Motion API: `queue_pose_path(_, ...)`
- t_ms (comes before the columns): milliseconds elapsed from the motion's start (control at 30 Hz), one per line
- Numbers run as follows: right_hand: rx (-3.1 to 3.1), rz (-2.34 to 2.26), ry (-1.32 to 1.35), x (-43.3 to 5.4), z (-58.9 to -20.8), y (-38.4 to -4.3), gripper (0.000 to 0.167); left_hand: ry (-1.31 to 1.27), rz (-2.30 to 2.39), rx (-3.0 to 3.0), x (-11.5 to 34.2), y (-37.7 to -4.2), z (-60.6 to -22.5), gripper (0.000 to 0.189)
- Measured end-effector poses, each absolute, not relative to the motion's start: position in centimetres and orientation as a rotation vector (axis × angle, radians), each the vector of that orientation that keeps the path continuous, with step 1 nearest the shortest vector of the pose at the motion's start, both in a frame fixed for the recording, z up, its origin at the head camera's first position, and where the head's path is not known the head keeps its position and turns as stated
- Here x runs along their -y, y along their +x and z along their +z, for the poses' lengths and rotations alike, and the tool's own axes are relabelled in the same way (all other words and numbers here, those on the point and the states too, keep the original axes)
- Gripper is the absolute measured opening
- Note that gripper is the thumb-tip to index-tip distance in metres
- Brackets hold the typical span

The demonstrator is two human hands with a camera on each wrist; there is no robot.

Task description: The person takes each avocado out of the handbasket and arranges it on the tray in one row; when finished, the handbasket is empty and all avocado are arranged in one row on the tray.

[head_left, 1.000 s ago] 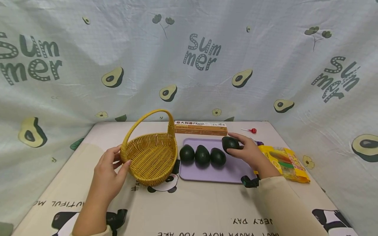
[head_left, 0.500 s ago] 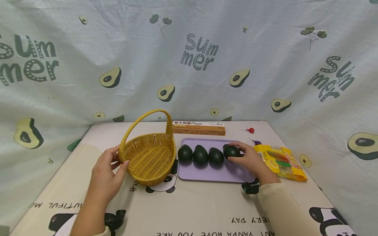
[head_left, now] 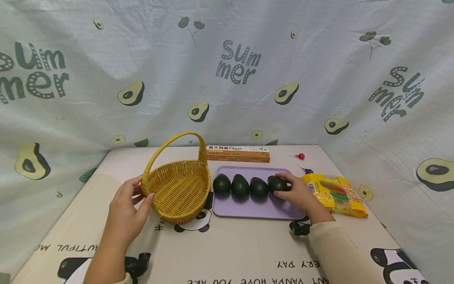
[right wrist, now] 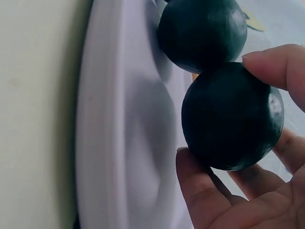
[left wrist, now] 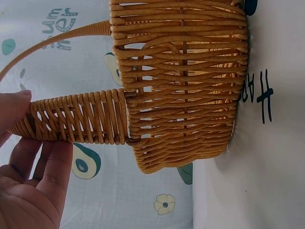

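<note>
My left hand (head_left: 129,205) grips the yellow wicker basket (head_left: 173,170) at the base of its arched handle. In the left wrist view, the thumb lies on one side of the woven handle (left wrist: 81,117) and the fingers on the other. My right hand (head_left: 301,197) pinches a dark green avocado (head_left: 276,184) between thumb and fingers, low over the lilac tray (head_left: 241,211). Three more avocados (head_left: 240,187) stand in a row on the tray to its left. In the right wrist view, the held avocado (right wrist: 228,119) meets the neighbouring one (right wrist: 202,33). The basket holds nothing.
Behind the tray lies a pasta box (head_left: 237,154). A red lollipop (head_left: 300,156) and a purple one (head_left: 307,171) lie at the back right. A yellow snack bag (head_left: 340,195) sits right of the tray, near my right forearm. A printed curtain (head_left: 227,106) hangs behind the table.
My right hand has lowered the avocado toward the tray, to the right end of the row. My left hand keeps its grip on the basket. The view has shifted slightly.
</note>
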State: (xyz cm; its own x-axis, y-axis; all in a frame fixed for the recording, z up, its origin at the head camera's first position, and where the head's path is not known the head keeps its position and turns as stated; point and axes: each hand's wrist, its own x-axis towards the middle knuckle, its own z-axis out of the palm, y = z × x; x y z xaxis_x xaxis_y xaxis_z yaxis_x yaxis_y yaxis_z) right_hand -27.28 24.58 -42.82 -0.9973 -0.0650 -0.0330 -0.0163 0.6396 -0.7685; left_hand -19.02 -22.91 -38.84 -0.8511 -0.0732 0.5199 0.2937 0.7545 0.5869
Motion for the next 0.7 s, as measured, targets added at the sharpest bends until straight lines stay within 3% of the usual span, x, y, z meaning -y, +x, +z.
queue_pose_path(700, -2.775, -1.246, -0.034, -24.94, -43.48, -26.98, 0.072, -0.183, -0.914, 2.411, 22.91, -19.09, -38.85, 0.058)
